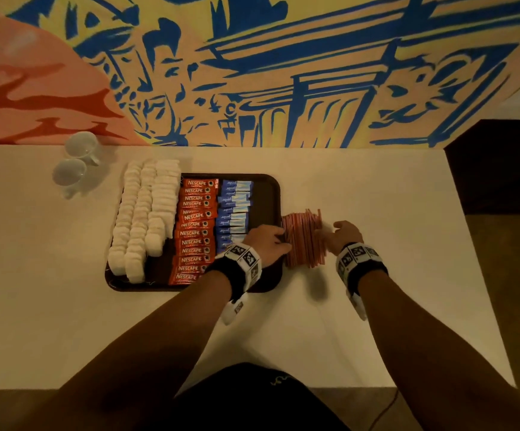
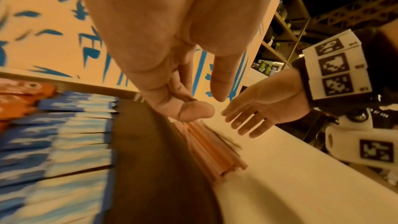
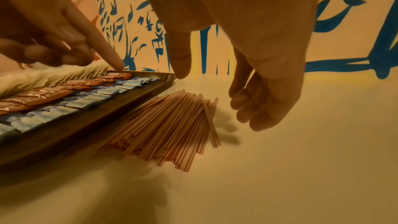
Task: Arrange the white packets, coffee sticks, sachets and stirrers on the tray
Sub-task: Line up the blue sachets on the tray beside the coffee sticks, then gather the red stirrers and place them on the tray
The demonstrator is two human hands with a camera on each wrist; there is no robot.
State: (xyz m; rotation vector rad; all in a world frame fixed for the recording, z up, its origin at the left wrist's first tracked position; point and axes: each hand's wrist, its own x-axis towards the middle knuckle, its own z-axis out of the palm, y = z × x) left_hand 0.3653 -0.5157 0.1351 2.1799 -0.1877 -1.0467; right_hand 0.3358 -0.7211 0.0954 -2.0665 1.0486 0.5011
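A dark brown tray (image 1: 269, 194) holds rows of white packets (image 1: 146, 213), a column of red coffee sticks (image 1: 195, 228) and a column of blue sachets (image 1: 233, 206). Its right strip is bare. A pile of thin red-striped stirrers (image 1: 303, 237) lies on the table just right of the tray. My left hand (image 1: 282, 242) reaches over the tray's right edge and its fingertips touch the pile's left side (image 2: 211, 146). My right hand (image 1: 328, 237) stands at the pile's right side. Its relaxed fingers (image 3: 254, 108) hover beside the stirrers (image 3: 168, 125) and hold nothing.
Two white cups (image 1: 75, 163) stand at the back left of the white table (image 1: 376, 306). A painted mural wall (image 1: 283, 73) runs along the back edge. A dark cabinet (image 1: 497, 169) borders the table on the right.
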